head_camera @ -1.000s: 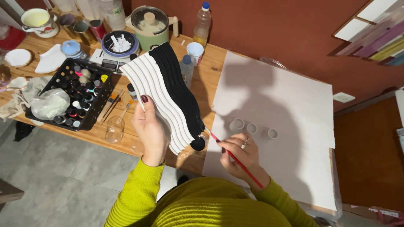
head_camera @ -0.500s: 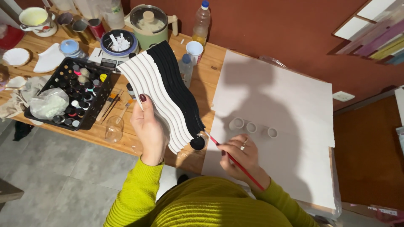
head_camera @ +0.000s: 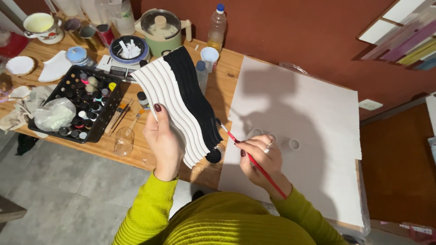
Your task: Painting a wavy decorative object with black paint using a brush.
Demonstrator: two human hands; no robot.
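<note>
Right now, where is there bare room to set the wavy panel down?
The white sheet is mostly bare right of the three small rings, and below the right hand. The wooden table left of the sheet is crowded: the black paint tray, jars and bottles fill it.
</note>
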